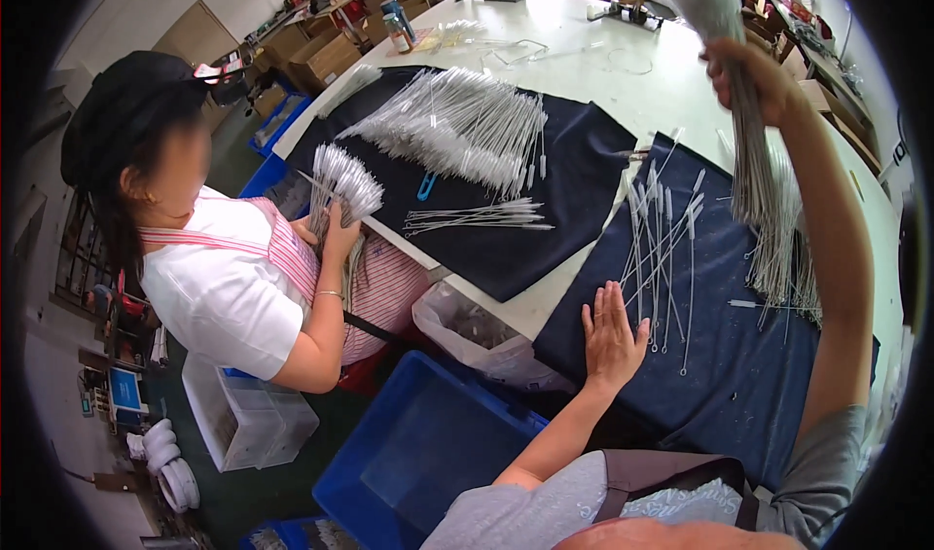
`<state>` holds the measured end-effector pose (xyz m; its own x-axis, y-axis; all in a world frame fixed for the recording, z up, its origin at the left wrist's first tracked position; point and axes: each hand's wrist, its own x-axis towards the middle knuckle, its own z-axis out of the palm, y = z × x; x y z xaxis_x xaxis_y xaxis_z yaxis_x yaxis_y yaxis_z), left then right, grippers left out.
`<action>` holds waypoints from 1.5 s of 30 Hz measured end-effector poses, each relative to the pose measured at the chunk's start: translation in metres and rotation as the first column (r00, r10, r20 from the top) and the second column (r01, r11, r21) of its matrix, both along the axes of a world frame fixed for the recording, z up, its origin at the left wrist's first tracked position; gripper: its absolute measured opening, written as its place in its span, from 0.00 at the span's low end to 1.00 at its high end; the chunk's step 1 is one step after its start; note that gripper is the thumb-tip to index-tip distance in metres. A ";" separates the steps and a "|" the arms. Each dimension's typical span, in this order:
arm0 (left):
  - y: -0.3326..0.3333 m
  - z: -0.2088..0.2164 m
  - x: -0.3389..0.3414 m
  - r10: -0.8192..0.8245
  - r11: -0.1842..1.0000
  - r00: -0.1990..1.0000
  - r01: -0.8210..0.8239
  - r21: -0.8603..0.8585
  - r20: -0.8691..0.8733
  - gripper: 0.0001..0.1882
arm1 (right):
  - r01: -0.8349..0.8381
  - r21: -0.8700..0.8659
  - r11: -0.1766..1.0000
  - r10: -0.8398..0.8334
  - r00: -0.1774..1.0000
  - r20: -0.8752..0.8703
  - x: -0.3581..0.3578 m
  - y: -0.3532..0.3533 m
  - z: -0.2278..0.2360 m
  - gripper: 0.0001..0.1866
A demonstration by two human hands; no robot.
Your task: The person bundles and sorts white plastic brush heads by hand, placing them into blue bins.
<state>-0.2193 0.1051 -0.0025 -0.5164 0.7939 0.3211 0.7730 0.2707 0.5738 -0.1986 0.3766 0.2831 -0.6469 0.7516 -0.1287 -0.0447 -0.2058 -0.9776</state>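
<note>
My right hand, raised at the upper right, is closed round a thick bundle of straw brushes. Their white bristle heads point up and their wire stems hang below my fist. My left hand lies flat on a dark blue cloth, fingers stretched out, with nothing in it. Just beside its fingertips, several loose brushes lie spread and crossed, loop ends toward me. A heap of more brushes rests on the cloth at the right, partly hidden behind my forearm and the held bundle.
On the left, a co-worker holds a brush bundle. A large brush pile and a blue tool lie on another dark cloth. Below the table edge stand a blue bin, a lined bag and a clear box.
</note>
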 end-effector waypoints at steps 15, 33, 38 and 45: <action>-0.005 -0.004 -0.002 -0.021 1.000 0.995 0.020 0.008 0.099 0.38 | -0.028 -0.548 0.836 0.185 0.954 0.235 0.058 -0.132 -0.196 0.09; -0.004 -0.006 0.000 0.017 1.000 0.998 -0.018 0.025 0.053 0.36 | -0.162 -0.663 0.731 0.305 0.946 0.105 0.094 -0.160 -0.226 0.14; -0.004 -0.008 0.003 0.025 1.000 0.999 -0.025 -0.001 0.032 0.35 | -0.202 -0.658 0.725 0.331 0.941 0.076 0.100 -0.159 -0.217 0.13; -0.003 -0.014 0.006 0.074 0.997 0.997 -0.074 0.029 -0.023 0.33 | -0.296 -0.372 0.880 0.350 0.933 0.088 0.028 -0.108 -0.138 0.08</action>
